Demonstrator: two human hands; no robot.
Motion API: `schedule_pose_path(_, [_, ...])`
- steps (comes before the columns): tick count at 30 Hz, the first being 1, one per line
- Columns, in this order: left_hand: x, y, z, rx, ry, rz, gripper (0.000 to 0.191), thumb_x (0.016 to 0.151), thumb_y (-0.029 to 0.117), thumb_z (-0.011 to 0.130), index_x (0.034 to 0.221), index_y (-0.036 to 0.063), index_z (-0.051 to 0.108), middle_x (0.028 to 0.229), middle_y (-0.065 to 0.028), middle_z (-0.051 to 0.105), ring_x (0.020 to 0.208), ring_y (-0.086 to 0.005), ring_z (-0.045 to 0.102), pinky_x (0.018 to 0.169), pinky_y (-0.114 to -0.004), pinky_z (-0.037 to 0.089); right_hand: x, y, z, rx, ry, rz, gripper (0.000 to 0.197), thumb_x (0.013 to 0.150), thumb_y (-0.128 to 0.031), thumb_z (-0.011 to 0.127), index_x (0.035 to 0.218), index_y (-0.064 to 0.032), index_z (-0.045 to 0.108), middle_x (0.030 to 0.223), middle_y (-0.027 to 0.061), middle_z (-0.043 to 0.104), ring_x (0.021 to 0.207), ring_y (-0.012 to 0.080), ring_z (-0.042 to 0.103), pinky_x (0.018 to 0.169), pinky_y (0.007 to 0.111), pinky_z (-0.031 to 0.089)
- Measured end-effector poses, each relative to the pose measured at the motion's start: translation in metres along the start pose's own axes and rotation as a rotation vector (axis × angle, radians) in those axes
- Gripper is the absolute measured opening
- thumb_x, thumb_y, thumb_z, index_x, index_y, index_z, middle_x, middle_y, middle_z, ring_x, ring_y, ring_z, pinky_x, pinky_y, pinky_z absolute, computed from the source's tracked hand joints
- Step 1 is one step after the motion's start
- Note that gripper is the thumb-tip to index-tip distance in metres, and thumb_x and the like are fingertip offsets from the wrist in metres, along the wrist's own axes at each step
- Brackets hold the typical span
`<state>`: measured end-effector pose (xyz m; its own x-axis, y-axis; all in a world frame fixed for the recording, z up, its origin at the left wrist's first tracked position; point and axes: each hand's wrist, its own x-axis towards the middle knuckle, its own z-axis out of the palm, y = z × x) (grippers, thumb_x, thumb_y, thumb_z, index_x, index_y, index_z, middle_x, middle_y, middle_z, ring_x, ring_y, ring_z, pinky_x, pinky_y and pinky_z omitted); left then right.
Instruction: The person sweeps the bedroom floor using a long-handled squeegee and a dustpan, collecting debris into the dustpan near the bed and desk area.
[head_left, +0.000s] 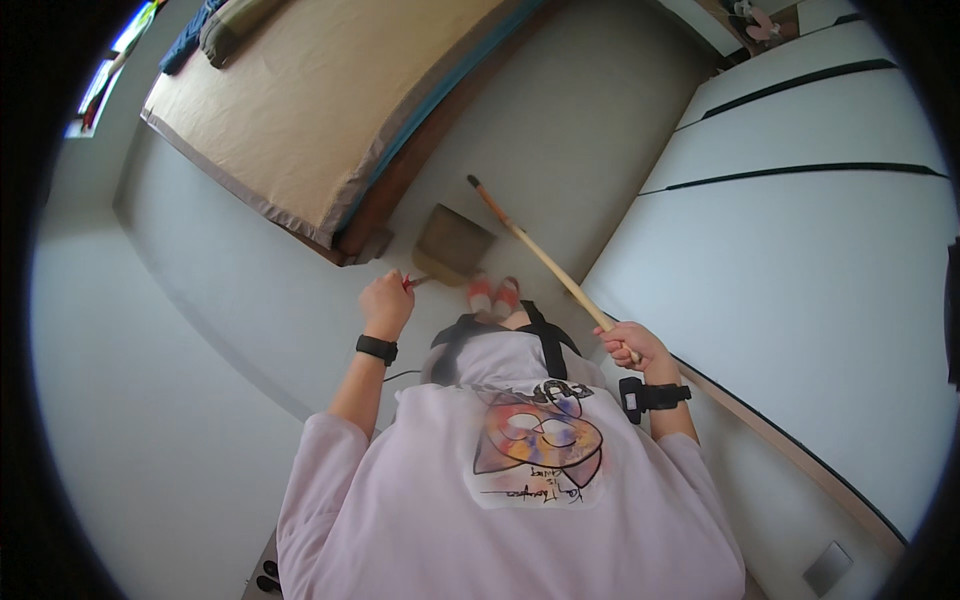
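My left hand (387, 304) grips a red handle (409, 283) attached to a dustpan (448, 244). The pan is tan and brown, slightly blurred, and hangs or rests just ahead of my feet; which of the two I cannot tell. In my right hand (628, 345) is the near end of a long pale wooden pole (559, 270). It slants away to the upper left, over the floor, and turns reddish brown with a dark tip at its far end. That tip lies beyond the dustpan, apart from it.
A bed (300, 112) with a beige cover and wooden frame fills the upper left, with folded cloth (232, 30) on top. White wardrobe doors (787, 240) with black handles line the right. Grey floor (562, 112) runs between them. My red-and-white slippers (493, 294) stand below.
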<state>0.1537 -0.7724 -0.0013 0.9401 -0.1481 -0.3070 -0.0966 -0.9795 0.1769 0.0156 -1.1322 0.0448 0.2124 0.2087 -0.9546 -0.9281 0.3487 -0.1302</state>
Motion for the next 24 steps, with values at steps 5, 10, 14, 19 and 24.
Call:
schedule_pose_path(5, [-0.002,0.008,0.000,-0.002,0.043,0.001,0.015,0.069,0.022,0.056,0.068,0.0068,0.055,0.062,-0.0137,0.057,0.059,-0.0307,0.056,0.052,-0.039,0.044,-0.016,0.010,-0.003,-0.164,0.157,-0.157,0.015,0.075,-0.006,0.049,0.089,-0.0023,0.045,0.049,-0.0018,0.038,0.033,0.0037,0.031,0.028,0.018,0.024])
schedule_pose_path(10, [-0.013,-0.007,0.016,0.003,0.066,0.032,0.014,0.068,0.022,0.057,0.069,0.0077,0.056,0.063,-0.0114,0.057,0.062,-0.0295,0.056,0.055,-0.039,0.044,0.024,0.005,-0.014,-0.364,0.359,-0.215,0.009,0.073,-0.008,0.050,0.078,-0.0019,0.047,0.050,0.0004,0.043,0.033,0.0057,0.036,0.029,0.020,0.028])
schedule_pose_path(14, [-0.017,-0.010,0.015,0.009,0.023,-0.016,0.015,0.069,0.022,0.056,0.070,0.0075,0.055,0.063,-0.0125,0.057,0.062,-0.0302,0.056,0.055,-0.039,0.044,0.061,-0.004,-0.039,-0.473,0.521,-0.250,0.009,0.070,-0.009,0.051,0.070,-0.0003,0.047,0.051,0.0032,0.045,0.034,0.0090,0.039,0.030,0.023,0.030])
schedule_pose_path(19, [-0.017,-0.010,0.012,0.010,0.029,-0.009,0.015,0.069,0.022,0.056,0.070,0.0080,0.055,0.063,-0.0121,0.057,0.060,-0.0300,0.056,0.054,-0.039,0.044,0.098,0.006,-0.073,-0.521,0.601,-0.179,0.009,0.066,-0.006,0.046,0.061,0.0013,0.049,0.047,0.0074,0.047,0.037,0.0154,0.045,0.032,0.027,0.032])
schedule_pose_path(24, [-0.018,-0.014,0.017,-0.001,0.055,-0.016,0.015,0.068,0.022,0.057,0.070,0.0081,0.055,0.062,-0.0119,0.057,0.059,-0.0298,0.056,0.053,-0.039,0.044,0.088,0.048,-0.075,-0.617,0.529,-0.078,0.013,0.068,-0.010,0.047,0.066,0.0015,0.051,0.049,0.0082,0.048,0.037,0.0170,0.045,0.033,0.030,0.034])
